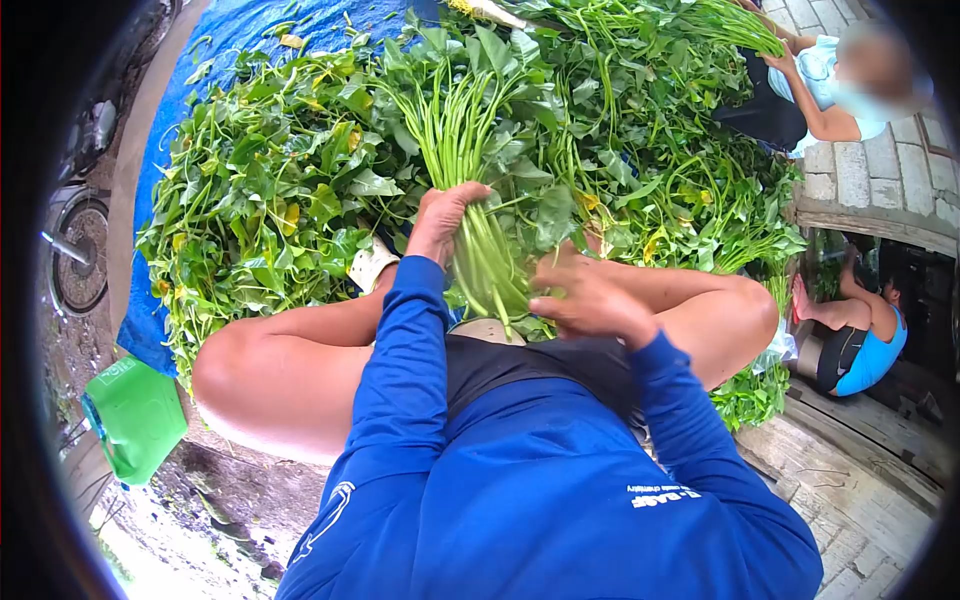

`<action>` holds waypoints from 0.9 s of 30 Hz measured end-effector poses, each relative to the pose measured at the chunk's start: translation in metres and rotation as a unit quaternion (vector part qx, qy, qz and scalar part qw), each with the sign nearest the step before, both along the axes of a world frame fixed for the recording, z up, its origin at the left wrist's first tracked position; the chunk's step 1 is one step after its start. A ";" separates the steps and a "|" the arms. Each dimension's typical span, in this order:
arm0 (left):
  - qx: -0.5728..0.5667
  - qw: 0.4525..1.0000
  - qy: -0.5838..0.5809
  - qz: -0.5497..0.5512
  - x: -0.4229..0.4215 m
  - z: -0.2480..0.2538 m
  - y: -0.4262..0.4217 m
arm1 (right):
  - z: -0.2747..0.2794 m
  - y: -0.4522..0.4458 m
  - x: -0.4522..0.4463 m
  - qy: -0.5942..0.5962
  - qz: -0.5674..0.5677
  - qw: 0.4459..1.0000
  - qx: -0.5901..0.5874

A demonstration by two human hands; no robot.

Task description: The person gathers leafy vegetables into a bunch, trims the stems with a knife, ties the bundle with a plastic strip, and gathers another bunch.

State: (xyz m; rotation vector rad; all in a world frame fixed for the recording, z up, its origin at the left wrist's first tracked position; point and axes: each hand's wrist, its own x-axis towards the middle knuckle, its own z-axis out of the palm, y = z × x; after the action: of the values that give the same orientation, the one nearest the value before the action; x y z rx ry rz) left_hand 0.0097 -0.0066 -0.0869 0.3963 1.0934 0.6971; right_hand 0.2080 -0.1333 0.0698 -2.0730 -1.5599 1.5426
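My left hand (440, 222) is closed around a thick bunch of long-stemmed leafy greens (450, 135). The leaves fan out away from me, and the cut stem ends hang below the fist toward my lap. Just right of those ends is my right hand (592, 300), its fingers partly bent and smeared by motion. Whether it pinches a stem cannot be made out. Beyond both hands spreads a large heap of the same greens (260, 190), with some yellowed leaves among them.
A blue tarp (225, 45) lies under the heap. At left stand a green plastic container (135, 420) and a wheel (80, 250). At upper right a person (820, 90) holds another bunch of greens (735, 25); another person in blue (875, 350) sits at right.
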 end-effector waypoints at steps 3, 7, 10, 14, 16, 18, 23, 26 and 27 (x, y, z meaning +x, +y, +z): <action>-0.004 0.998 -0.015 -0.053 -0.012 0.033 0.000 | 0.005 0.036 0.021 0.065 -0.015 0.977 0.203; 0.017 0.993 -0.036 -0.112 -0.004 0.065 -0.014 | -0.049 0.142 0.029 0.084 -0.233 0.864 0.438; 0.004 0.985 -0.055 -0.161 0.002 0.074 -0.023 | -0.133 0.219 0.028 0.108 -0.241 0.828 0.495; -0.068 0.991 -0.074 -0.094 -0.020 0.071 -0.023 | -0.092 0.234 0.004 0.316 -0.223 0.897 0.213; -0.054 0.996 -0.064 -0.035 -0.040 0.075 -0.010 | -0.072 0.242 0.023 0.306 -0.274 0.870 0.273; -0.013 0.999 -0.023 0.017 -0.062 0.083 0.003 | -0.084 0.242 0.047 0.238 -0.308 0.877 0.282; 0.112 0.976 0.126 0.135 -0.082 0.107 0.032 | -0.226 0.168 0.036 0.009 -0.124 0.964 0.234; 0.141 0.966 0.156 0.150 -0.085 0.115 0.038 | -0.240 0.113 -0.026 -0.064 -0.107 0.984 0.129; 0.142 0.966 0.147 0.156 -0.081 0.120 0.038 | -0.241 0.108 -0.041 -0.088 -0.110 0.982 0.126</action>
State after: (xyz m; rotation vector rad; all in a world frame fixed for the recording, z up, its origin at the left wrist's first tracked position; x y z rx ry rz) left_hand -0.0716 0.0314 0.0330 0.5925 1.3588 1.1073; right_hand 0.1673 -0.0257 -0.1712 -2.1947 -1.4325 1.0540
